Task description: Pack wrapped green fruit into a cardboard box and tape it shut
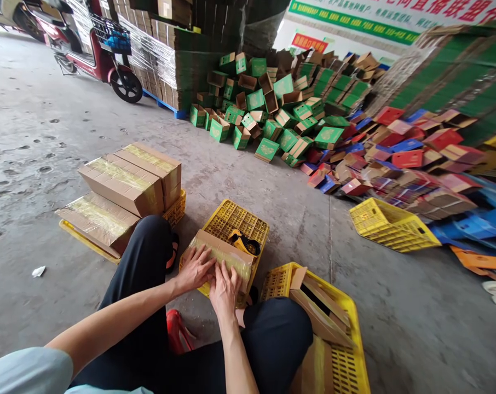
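A brown cardboard box (221, 246) with yellowish packing tape along it rests on an upturned yellow plastic crate (219, 213) between my knees. My left hand (196, 268) lies on the box's near left part, fingers stretched out. Beside it, my right hand (224, 287) presses its spread fingers on the taped near side. Neither hand grips anything. Behind the box, a yellow and black tape dispenser (244, 242) sits on the crate. The box's underside is hidden.
Taped boxes (122, 178) are stacked on a yellow crate at left. At right, another yellow crate (357, 328) holds an open carton (319, 312). Green boxes (268, 148) and red and blue boxes (408, 158) are heaped behind. A red scooter (81, 60) stands far left.
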The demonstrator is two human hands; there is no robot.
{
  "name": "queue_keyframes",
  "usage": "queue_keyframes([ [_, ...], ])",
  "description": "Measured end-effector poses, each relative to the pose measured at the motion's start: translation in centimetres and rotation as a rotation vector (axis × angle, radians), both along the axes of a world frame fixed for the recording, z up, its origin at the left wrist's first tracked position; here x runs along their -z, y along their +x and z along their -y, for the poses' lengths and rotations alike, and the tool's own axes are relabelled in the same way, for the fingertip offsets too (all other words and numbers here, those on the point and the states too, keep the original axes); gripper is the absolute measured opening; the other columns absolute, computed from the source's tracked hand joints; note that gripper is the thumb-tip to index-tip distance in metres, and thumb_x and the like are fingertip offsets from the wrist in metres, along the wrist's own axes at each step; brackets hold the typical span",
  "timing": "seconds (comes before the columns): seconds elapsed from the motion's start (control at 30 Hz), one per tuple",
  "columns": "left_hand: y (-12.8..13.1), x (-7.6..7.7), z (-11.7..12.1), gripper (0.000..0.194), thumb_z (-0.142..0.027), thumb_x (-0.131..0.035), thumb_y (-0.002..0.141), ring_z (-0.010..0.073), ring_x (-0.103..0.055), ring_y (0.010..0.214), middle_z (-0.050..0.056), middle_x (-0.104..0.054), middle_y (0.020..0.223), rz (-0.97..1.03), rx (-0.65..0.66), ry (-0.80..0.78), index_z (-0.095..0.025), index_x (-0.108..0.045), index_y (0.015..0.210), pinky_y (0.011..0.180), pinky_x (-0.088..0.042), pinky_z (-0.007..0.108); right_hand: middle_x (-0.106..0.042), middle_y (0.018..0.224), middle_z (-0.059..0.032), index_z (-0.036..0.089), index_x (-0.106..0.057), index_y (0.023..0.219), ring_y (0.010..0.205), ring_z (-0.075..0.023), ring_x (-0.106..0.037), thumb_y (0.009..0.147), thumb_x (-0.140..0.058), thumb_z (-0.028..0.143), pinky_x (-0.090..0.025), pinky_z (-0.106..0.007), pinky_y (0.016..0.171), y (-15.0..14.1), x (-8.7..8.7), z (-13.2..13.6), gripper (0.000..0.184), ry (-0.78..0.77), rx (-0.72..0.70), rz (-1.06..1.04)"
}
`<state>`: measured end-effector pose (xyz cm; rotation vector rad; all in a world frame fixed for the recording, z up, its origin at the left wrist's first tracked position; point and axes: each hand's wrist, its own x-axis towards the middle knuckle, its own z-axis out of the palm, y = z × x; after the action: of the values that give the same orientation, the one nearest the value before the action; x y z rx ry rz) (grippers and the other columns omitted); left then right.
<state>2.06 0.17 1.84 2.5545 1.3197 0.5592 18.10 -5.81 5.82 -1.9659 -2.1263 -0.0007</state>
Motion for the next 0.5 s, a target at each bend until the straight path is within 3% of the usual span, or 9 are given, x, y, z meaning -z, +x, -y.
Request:
queue_keyframes([
  [0.17,-0.1,-0.9,-0.5,0.069,-0.054,-0.062,0.093,0.0394,-0.033,0.147,0.018,-0.047,0.154,0.036,-0.016,0.004,-0.021,-0.048,0.153,0.119,-0.026,0.058,-0.052,0.155,-0.0115,0.024,-0.054,0.15,0.135,-0.0337,-0.048,0.102,-0.039,0.025,-0.033,-0.058,0.112,-0.1,-0.9,-0.4,0.05,-0.065,0.061,0.008],
  [0.3,-0.3,-1.4,-1.3,0.083,-0.07,-0.06,0.088,0.0405,-0.04,0.141,0.02,-0.04,0.159,0.032,-0.046,0.011,-0.021,-0.047,0.153,0.114,-0.032,0.057,-0.041,0.162,-0.015,0.024,-0.05,0.153,0.14,-0.0375,-0.043,0.106,-0.033,0.046,-0.035,-0.059,0.11,-0.1,-0.3,-1.2,0.054,-0.085,0.19,0.036],
  [0.4,-0.3,-1.4,-1.7,0.084,-0.069,-0.063,0.086,0.0413,-0.033,0.147,0.02,-0.037,0.161,0.02,-0.044,0.015,-0.019,-0.049,0.152,0.117,-0.029,0.057,-0.039,0.163,-0.0165,0.024,-0.047,0.155,0.146,-0.0408,-0.034,0.104,-0.034,0.055,-0.03,-0.063,0.112,-0.1,0.5,-1.5,0.06,-0.071,0.203,0.063],
  [0.5,-0.2,-1.3,-1.7,0.083,-0.064,-0.068,0.084,0.0412,-0.03,0.148,0.021,-0.039,0.159,0.013,-0.037,0.018,-0.017,-0.051,0.15,0.119,-0.024,0.058,-0.04,0.162,-0.0166,0.027,-0.046,0.155,0.145,-0.0406,-0.036,0.105,-0.035,0.053,-0.03,-0.064,0.112,-0.2,0.6,-1.6,0.058,-0.077,0.201,0.071],
])
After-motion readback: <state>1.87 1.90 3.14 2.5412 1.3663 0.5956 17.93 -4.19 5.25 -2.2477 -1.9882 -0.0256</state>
